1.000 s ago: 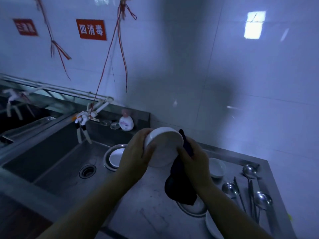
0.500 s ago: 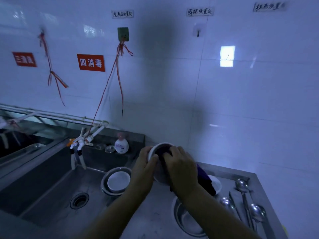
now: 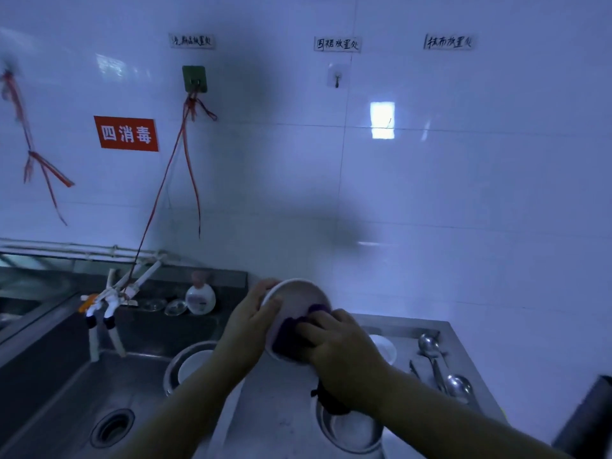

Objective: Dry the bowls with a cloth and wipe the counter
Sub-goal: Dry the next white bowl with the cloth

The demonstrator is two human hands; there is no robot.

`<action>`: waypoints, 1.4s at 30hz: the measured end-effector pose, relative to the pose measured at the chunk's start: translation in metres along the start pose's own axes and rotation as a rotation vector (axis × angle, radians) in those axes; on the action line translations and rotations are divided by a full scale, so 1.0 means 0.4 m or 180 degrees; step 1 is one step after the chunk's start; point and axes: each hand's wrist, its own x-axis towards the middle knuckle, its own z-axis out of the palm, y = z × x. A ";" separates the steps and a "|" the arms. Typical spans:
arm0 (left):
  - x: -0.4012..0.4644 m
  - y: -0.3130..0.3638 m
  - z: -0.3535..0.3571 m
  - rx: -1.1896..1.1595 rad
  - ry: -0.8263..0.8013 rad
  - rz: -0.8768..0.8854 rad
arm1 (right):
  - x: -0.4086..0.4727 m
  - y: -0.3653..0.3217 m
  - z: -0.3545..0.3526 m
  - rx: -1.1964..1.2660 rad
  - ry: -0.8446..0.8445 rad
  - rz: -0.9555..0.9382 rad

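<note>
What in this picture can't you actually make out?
- Head view: the bowl's lower inside, covered by the cloth and right hand.
- The metal bowl's contents, behind the right forearm.
- The dark object, cut off by the right edge.
- The soap bottle's label: too small and blurred.

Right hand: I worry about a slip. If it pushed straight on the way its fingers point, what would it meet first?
The cloth under the right hand, pressed inside the bowl; beyond it, probably the bowl's wall.

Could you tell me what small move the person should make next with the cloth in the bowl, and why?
Probably sweep the dark cloth up across the bowl's bare upper inside. The right hand presses it only into the lower part, while the left hand grips the rim, tilting the bowl open.
</note>
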 end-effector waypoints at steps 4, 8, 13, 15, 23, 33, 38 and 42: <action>0.012 0.022 -0.003 -0.0033 -0.0360 -0.0273 | -0.004 0.042 -0.038 -0.0595 -0.0106 -0.0299; 0.028 0.045 -0.005 -0.0227 -0.0639 -0.0451 | 0.022 0.044 -0.044 -0.0883 0.0149 -0.0208; 0.026 0.035 -0.011 -0.0293 -0.0453 -0.0384 | 0.009 0.008 -0.027 -0.0583 0.0160 0.0338; 0.024 0.032 -0.008 -0.0178 -0.0280 -0.0323 | -0.002 -0.021 -0.017 -0.0342 0.0199 0.0659; 0.013 0.017 0.022 -0.0412 0.0336 -0.0044 | 0.021 -0.160 0.021 0.0307 0.0789 0.1415; 0.029 0.035 -0.024 -0.0044 -0.0539 -0.0092 | -0.036 -0.051 0.073 -0.0664 0.1058 0.0124; 0.067 0.052 -0.073 0.0127 -0.1511 -0.0689 | -0.061 0.010 0.063 -0.0839 0.1012 -0.0544; 0.034 0.022 -0.002 -0.0215 -0.0321 -0.0456 | -0.013 -0.012 0.043 -0.0760 0.1429 0.0392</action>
